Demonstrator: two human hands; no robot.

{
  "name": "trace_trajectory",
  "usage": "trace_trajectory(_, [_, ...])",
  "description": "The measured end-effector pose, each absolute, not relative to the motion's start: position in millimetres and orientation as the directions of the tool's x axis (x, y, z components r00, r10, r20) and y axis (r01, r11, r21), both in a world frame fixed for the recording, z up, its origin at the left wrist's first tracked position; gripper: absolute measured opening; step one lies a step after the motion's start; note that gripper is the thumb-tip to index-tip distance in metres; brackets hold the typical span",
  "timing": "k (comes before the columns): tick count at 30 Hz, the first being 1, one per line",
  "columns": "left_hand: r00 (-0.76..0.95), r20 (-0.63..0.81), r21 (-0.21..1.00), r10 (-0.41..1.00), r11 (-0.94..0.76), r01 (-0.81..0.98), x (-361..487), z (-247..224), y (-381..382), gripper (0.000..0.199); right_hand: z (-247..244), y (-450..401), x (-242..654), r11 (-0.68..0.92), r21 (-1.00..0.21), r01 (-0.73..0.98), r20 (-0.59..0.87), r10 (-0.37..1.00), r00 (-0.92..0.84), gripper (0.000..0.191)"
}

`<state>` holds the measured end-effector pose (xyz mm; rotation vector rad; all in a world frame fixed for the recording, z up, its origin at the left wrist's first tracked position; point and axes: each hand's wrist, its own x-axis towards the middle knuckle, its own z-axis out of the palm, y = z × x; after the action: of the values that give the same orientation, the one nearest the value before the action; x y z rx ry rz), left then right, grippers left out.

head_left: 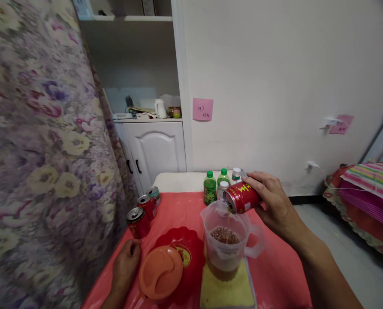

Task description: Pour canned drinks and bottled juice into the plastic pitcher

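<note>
My right hand (pixel 270 199) grips a red drink can (pixel 242 198), tipped on its side with its mouth toward the left. A thin brown stream runs from it into a translucent plastic measuring jug (pixel 225 253) just below. Foamy brown liquid (pixel 225 236) partly fills the jug, which stands upright on a yellow cloth or mat (pixel 228 294). Loosely curled, my left hand (pixel 127 257) rests at the table's left edge, nothing visible in it. Beside it, an orange plastic lid (pixel 161 272) lies on a red scalloped plate (pixel 191 279).
Along the left edge stand two red cans, a nearer one (pixel 138 223) and another (pixel 148 207), and a teal can (pixel 154 195). Several bottles, including a green one (pixel 209 189), stand behind the jug. A red cloth (pixel 181 210) covers the table; a floral curtain (pixel 49 171) hangs left.
</note>
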<state>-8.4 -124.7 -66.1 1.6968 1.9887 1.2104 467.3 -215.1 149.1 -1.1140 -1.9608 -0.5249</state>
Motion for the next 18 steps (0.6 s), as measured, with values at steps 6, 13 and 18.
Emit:
trace_trajectory(6, [-0.275, 0.307, 0.718, 0.911, -0.033, 0.695, -8.9, -66.4, -125.4, 0.023, 149.9, -215.2, 467.3, 0.523, -0.025, 0.852, 0.805, 0.516, -0.293, 0.065])
trace_trajectory(13, [-0.273, 0.298, 0.719, 0.915, -0.027, 0.694, -10.0, -67.6, -124.8, 0.024, 151.0, -216.6, 466.1, 0.516, -0.023, 0.856, 0.808, 0.514, -0.288, 0.065])
trace_trajectory(18, [-0.276, 0.289, 0.716, 0.917, -0.015, 0.697, -9.3, -66.9, -125.3, 0.026, 151.6, -216.4, 465.1, 0.518, -0.017, 0.855, 0.814, 0.504, -0.289, 0.063])
